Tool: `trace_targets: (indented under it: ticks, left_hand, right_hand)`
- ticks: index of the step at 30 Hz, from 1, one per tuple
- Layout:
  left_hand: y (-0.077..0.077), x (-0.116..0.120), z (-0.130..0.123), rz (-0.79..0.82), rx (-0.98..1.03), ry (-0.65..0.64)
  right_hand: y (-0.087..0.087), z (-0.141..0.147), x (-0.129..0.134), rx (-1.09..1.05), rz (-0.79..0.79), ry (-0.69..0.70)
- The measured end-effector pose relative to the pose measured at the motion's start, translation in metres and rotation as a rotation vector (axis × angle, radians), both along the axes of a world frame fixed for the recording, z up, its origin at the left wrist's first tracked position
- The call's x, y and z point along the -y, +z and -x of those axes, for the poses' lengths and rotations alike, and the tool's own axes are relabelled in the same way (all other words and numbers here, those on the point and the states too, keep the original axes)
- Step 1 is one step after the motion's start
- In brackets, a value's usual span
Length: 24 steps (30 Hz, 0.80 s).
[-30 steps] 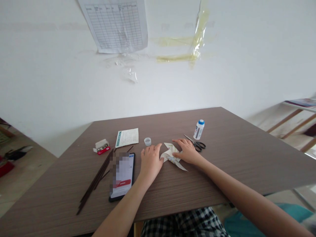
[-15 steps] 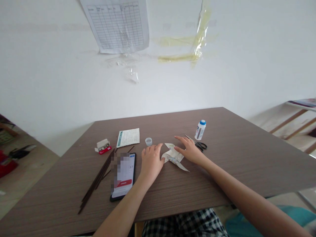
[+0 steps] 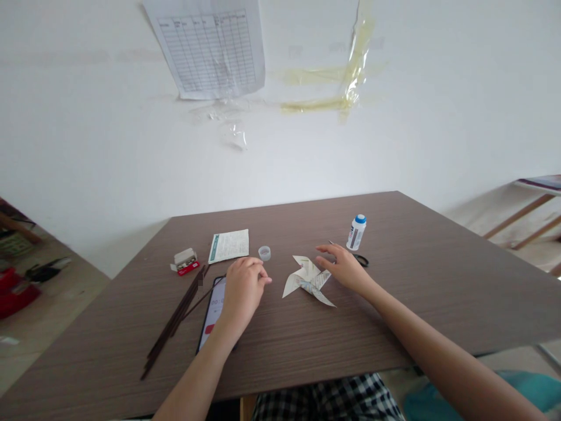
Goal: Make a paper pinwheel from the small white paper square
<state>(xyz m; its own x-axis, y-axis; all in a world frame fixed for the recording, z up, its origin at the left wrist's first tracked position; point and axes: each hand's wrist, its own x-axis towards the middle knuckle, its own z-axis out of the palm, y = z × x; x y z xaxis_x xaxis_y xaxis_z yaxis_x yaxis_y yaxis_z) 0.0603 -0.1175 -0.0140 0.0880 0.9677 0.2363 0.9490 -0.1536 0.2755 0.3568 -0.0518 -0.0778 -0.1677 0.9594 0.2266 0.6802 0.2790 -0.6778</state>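
Note:
A folded paper pinwheel point(image 3: 309, 279) lies on the brown table point(image 3: 280, 345) between my hands. My left hand point(image 3: 248, 285) hovers over the upper part of a phone point(image 3: 213, 321), its fingers bent; whether they hold the end of a thin brown stick beside them is unclear. My right hand point(image 3: 344, 266) is at the pinwheel's right edge, fingers apart, holding nothing. It partly covers black-handled scissors point(image 3: 362, 261). Several dark brown sticks point(image 3: 175, 321) lie left of the phone.
Behind my hands are a small clear cap point(image 3: 264, 253), a printed paper packet point(image 3: 228, 245) and a white bottle with a blue cap point(image 3: 356, 233). An opened small red and white box point(image 3: 185, 262) sits at the left. A white wall rises behind the table.
My left hand has moved left, away from the pinwheel and over the phone, its fingers drawing closer together. The pinwheel's left blade is uncovered. My right hand has shifted slightly right.

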Motion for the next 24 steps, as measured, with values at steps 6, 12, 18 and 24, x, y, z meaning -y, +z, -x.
trace_targets:
  ticks: [6,12,18,24]
  left_hand:
    - [0.0,-0.012,0.049,-0.08,-0.013,0.02]
    - [0.015,-0.032,0.116,-0.127,-0.18,0.293]
    - [0.021,-0.04,0.168,-0.053,-0.312,0.497]
    - [0.015,-0.048,0.172,0.016,-0.364,0.617]
  right_hand:
    - [-0.013,-0.006,-0.006,-0.033,-0.069,0.02]
    - [-0.015,-0.009,-0.006,-0.036,-0.09,0.003]
    - [-0.015,-0.006,-0.005,-0.04,-0.101,0.002]
    - [-0.011,-0.005,-0.004,-0.019,-0.079,-0.001]
